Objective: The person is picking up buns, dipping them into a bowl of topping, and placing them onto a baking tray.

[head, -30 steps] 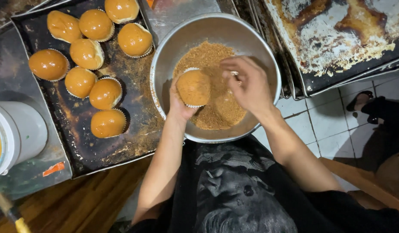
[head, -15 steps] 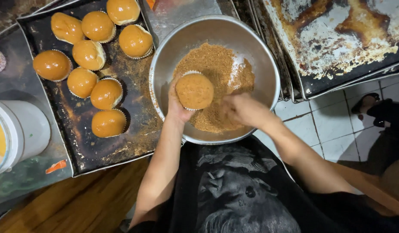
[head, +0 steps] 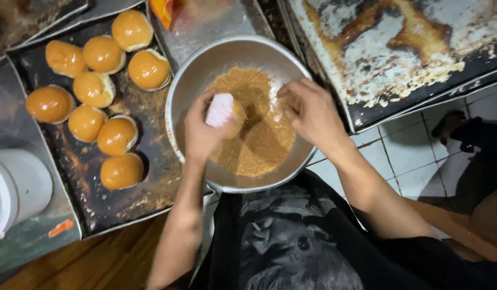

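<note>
left hand (head: 205, 129) curled around a bun in a pale paper cup (head: 222, 111), tipped on its side over the brown crumbs (head: 254, 129) inside the steel bowl (head: 195, 80). right hand (head: 313, 115) half closed, fingertips pinched together above the crumbs near the bowl's far wall – whether they hold any crumbs cannot be told. the bun looks soft and light, its glazed top probably sticky; it is best held by the paper cup, with little squeeze. the bowl's raised rim hems in both hands. to the left, a dark baking tray (head: 152, 204) carries eight glazed buns (head: 119, 137) toward its far edge, its near corner bare. a white tub (head: 17, 188) stands beyond the tray's left edge – a crusted tray (head: 399, 59) lies right of the bowl.
</note>
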